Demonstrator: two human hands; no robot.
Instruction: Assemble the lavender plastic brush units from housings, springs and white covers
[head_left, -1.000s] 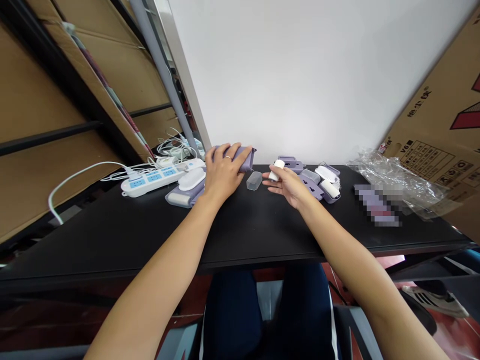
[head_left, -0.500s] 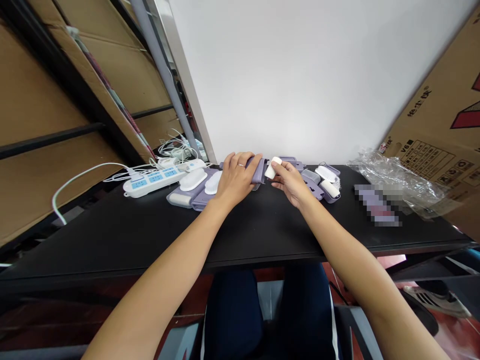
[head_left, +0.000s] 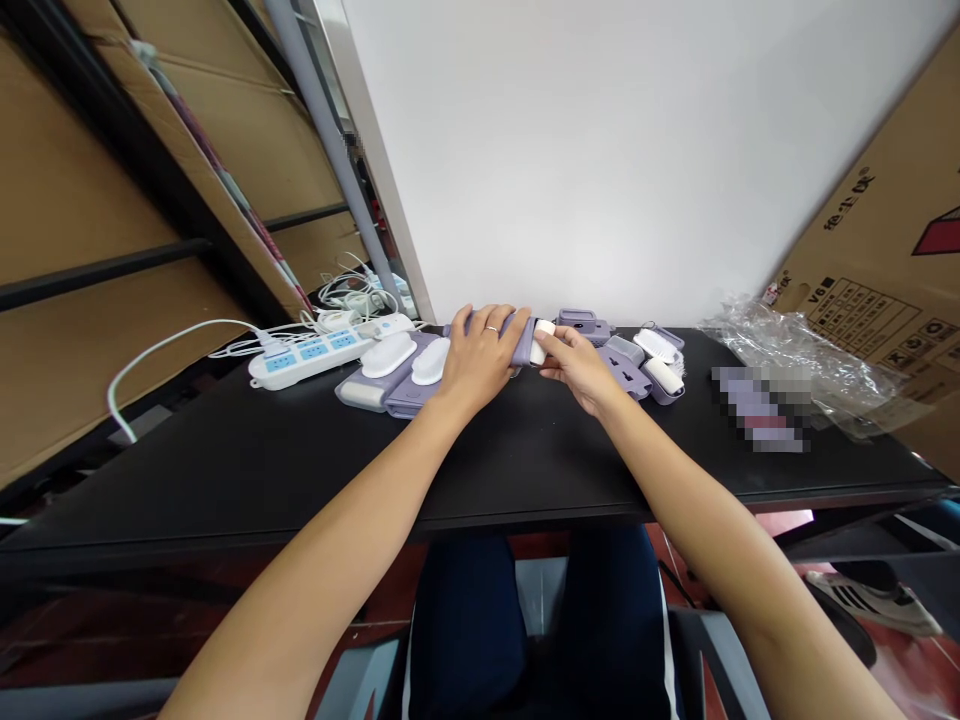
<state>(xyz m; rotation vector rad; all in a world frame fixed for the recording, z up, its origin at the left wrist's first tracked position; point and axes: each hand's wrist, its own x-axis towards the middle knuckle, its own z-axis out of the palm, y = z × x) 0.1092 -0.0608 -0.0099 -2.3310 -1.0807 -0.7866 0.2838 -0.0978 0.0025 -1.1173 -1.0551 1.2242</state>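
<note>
My left hand (head_left: 486, 350) is wrapped over a purple plastic case (head_left: 524, 342), whose right end shows past the fingers. Between thumb and fingers, my right hand (head_left: 576, 362) pinches a small white rounded block (head_left: 541, 342). That block sits up against the case's right end; whether it is inside cannot be told. Left of my left hand lie two purple cases, each with a white oval pad (head_left: 388, 354) on top. Beyond my right hand are purple parts (head_left: 624, 368), another white oval piece with bristles (head_left: 657, 346) and a purple piece holding a white block (head_left: 664, 378).
A white power strip (head_left: 315, 356) with tangled cables stands at the left of the black table (head_left: 315, 460). Crumpled clear plastic (head_left: 817, 365) and a blurred purple item (head_left: 757, 408) lie at the right. A white wall and a cardboard box (head_left: 877, 290) bound the table.
My right hand has moved slightly left, bringing the white block from just apart to against the case's right end. My left hand keeps its hold on the case.
</note>
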